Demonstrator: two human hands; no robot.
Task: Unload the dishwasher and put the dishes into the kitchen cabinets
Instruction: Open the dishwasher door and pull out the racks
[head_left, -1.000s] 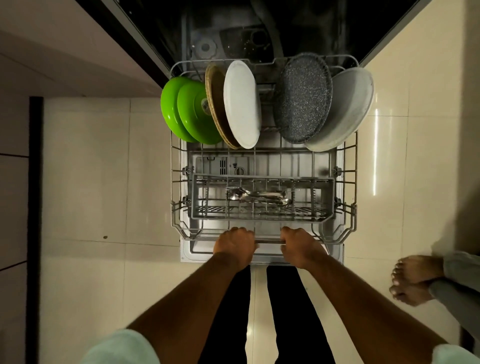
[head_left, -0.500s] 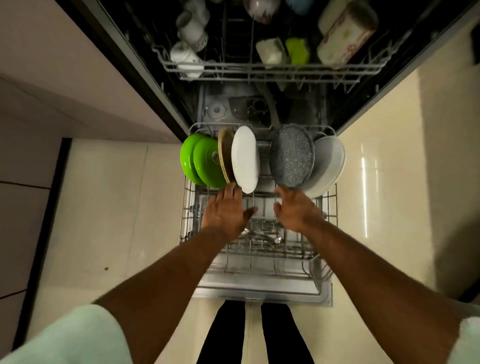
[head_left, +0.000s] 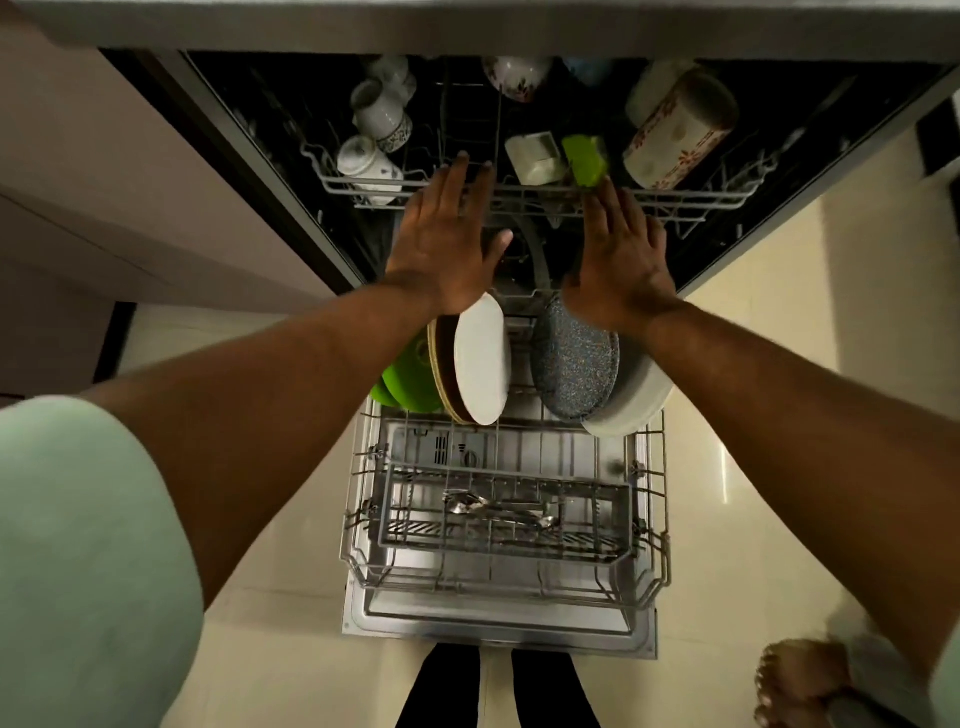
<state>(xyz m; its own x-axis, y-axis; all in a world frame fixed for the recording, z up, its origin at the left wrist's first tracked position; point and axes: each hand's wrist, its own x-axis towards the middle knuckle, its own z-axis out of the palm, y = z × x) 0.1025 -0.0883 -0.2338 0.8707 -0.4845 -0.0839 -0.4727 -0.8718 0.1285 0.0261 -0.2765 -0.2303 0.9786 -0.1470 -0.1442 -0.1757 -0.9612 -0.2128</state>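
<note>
Tiled kitchen floor (head_left: 753, 364); dishwasher (head_left: 467, 636) open. Apparently nothing unloaded: plates (head_left: 480, 358) in pulled-out lower rack (head_left: 519, 590), mugs (head_left: 382, 117) in upper rack (head_left: 701, 200). Left hand (head_left: 447, 244), right hand (head_left: 621, 254) flat-fingered, empty, at upper rack's rail

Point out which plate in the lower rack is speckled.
The dark grey plate, second from the right, beside the pale plate; the rest are plain.

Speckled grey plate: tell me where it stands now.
In the head view, the speckled grey plate stands on edge in the lower rack, right of the white plate, beside a pale plate.
</note>
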